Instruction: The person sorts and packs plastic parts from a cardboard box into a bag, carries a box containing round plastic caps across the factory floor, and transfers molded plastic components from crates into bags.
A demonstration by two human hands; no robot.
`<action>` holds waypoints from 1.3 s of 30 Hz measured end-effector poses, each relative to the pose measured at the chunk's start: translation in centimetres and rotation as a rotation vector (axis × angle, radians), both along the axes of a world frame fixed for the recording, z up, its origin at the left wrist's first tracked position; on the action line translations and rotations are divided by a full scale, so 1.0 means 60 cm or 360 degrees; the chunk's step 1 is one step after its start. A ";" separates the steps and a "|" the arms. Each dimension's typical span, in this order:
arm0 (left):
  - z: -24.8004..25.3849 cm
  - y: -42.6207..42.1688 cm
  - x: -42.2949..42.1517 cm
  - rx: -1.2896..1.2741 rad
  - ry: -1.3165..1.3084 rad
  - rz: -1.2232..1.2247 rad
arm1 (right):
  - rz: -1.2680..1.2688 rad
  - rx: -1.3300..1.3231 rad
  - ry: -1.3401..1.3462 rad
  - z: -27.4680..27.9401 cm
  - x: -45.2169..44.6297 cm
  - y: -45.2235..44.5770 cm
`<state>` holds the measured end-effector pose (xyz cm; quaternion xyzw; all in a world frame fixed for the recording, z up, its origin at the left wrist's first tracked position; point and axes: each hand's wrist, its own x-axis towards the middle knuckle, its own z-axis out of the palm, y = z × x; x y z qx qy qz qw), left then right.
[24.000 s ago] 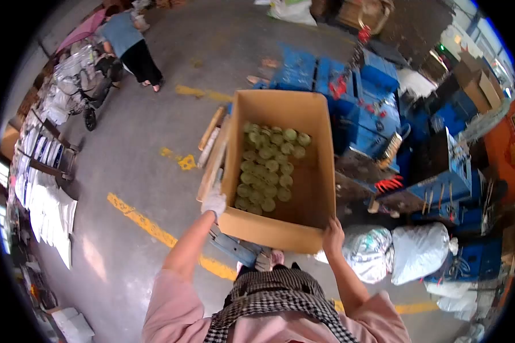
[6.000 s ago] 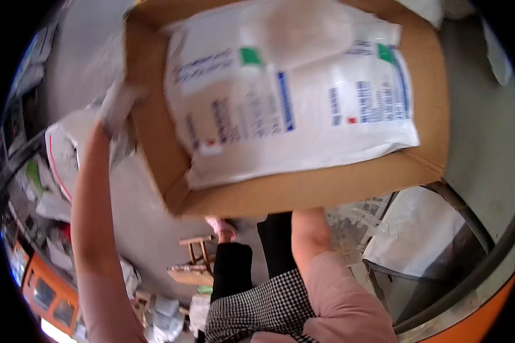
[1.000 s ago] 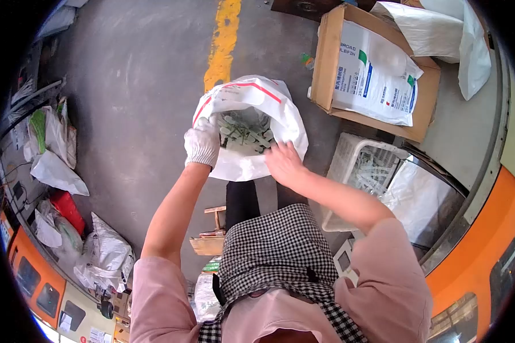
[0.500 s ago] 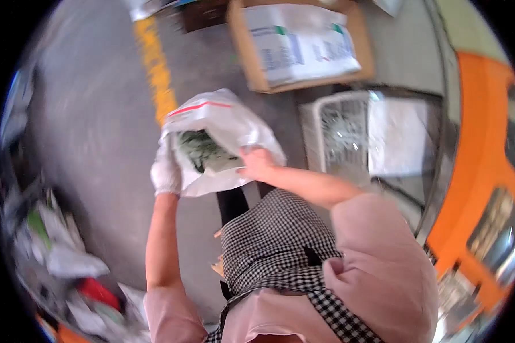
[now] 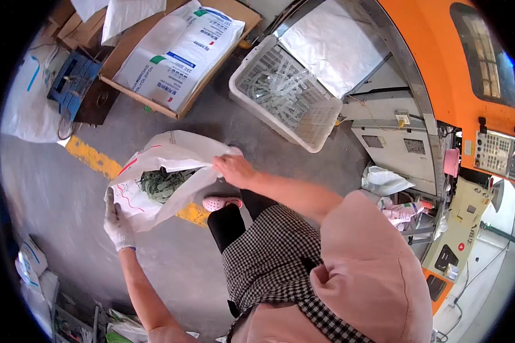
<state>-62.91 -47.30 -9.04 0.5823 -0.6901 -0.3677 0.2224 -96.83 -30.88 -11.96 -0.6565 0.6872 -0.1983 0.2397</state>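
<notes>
A white woven sack (image 5: pixel 183 150) with red lines printed on it hangs with its mouth open between my hands. Dark green small pieces (image 5: pixel 163 184), seemingly plastic parts, lie inside; their exact kind is too small to tell. My left hand (image 5: pixel 118 224), in a white knitted glove, grips the sack's left rim. The bare fingers of my right hand (image 5: pixel 234 170) are closed on the opposite rim. Below the sack, a pink clog (image 5: pixel 222 203) shows on my foot.
A cardboard box (image 5: pixel 111 80) holding printed white bags (image 5: pixel 183 54) stands ahead. Beside it sits a white plastic basket (image 5: pixel 320 134) with clear plastic pieces (image 5: pixel 280 91). An orange machine (image 5: pixel 420 63) rises on the right. A yellow line (image 5: pixel 94 157) crosses the floor.
The view has turned, so the box and basket appear rotated. Both hands still hold the sack, now lower left in view and stretched wider, with my right hand at its far rim.
</notes>
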 end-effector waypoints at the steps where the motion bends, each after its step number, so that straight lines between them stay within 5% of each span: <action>1: 0.018 -0.023 -0.002 0.0096 -0.0004 -0.0012 | -0.0089 0.0061 -0.0080 0.020 0.010 0.002; 3: 0.033 -0.052 -0.019 0.0101 -0.0100 -0.0110 | -0.0244 0.0102 -0.0161 0.059 0.026 0.000; 6: 0.011 -0.078 -0.044 0.0293 -0.1131 -0.0298 | -0.0376 0.0155 -0.0154 0.039 0.034 -0.024; 7: -0.056 -0.062 -0.021 -0.0333 -0.1250 -0.0662 | -0.0519 0.0119 -0.0181 0.023 0.029 -0.039; 8: 0.009 -0.028 -0.098 -0.0228 -0.1712 -0.0727 | -0.0653 0.0074 -0.0206 0.011 0.018 -0.062; 9: 0.013 0.009 -0.121 -0.0388 -0.1745 -0.0922 | -0.0794 0.0053 -0.0162 -0.002 0.009 -0.085; 10: -0.011 0.057 -0.121 -0.0146 -0.1085 -0.1026 | -0.0776 0.0340 -0.0091 0.016 -0.006 -0.109; 12: 0.046 0.112 -0.188 0.0185 -0.1546 -0.1706 | -0.0737 0.0623 -0.0020 0.058 -0.003 -0.135; 14: 0.049 0.138 -0.196 0.0217 -0.1534 -0.1748 | -0.0327 0.0323 0.0630 0.074 0.014 -0.147; 15: 0.045 0.152 -0.188 0.0255 -0.1529 -0.1821 | -0.0313 0.0323 0.0625 0.077 0.026 -0.153; 17: -0.024 0.189 -0.155 0.0168 -0.1472 -0.1650 | 0.0541 0.0058 0.1149 0.072 0.059 -0.168; 19: -0.052 0.209 -0.133 0.0094 -0.1433 -0.1448 | 0.0731 -0.0228 0.1282 -0.012 0.089 -0.176; 21: -0.052 0.221 -0.118 0.0099 -0.1039 -0.1378 | 0.1056 0.0215 0.1534 -0.085 0.126 -0.197; 23: -0.062 0.252 -0.085 0.0015 -0.1073 -0.1344 | 0.0255 0.0599 0.0052 -0.043 0.102 -0.237; 24: -0.049 0.257 -0.073 -0.0029 -0.1046 -0.1321 | 0.0427 0.0405 0.0481 0.003 0.084 -0.257; 26: -0.008 0.247 -0.064 -0.0048 -0.1051 -0.1258 | 0.0224 -0.0115 0.0528 0.007 0.035 -0.301; 29: 0.038 0.219 -0.075 -0.0088 -0.1016 -0.1263 | -0.0277 -0.0014 0.0365 0.043 0.003 -0.361; 32: 0.046 0.203 -0.092 0.0344 -0.1254 -0.1548 | -0.0315 0.0174 0.0352 0.047 0.026 -0.370; 35: 0.064 0.171 -0.114 0.0991 -0.0759 -0.1106 | -0.0084 0.0190 0.0292 0.062 0.045 -0.332; 36: 0.005 0.168 -0.091 0.0802 -0.0524 -0.0947 | -0.0029 0.0170 0.0221 0.072 0.048 -0.313; 38: 0.021 0.086 -0.126 0.1044 -0.0432 -0.0578 | -0.0032 -0.0081 0.0120 0.080 0.049 -0.264; 39: -0.022 0.064 -0.112 0.0679 -0.0541 -0.0529 | -0.0066 -0.0173 0.0013 0.070 0.050 -0.234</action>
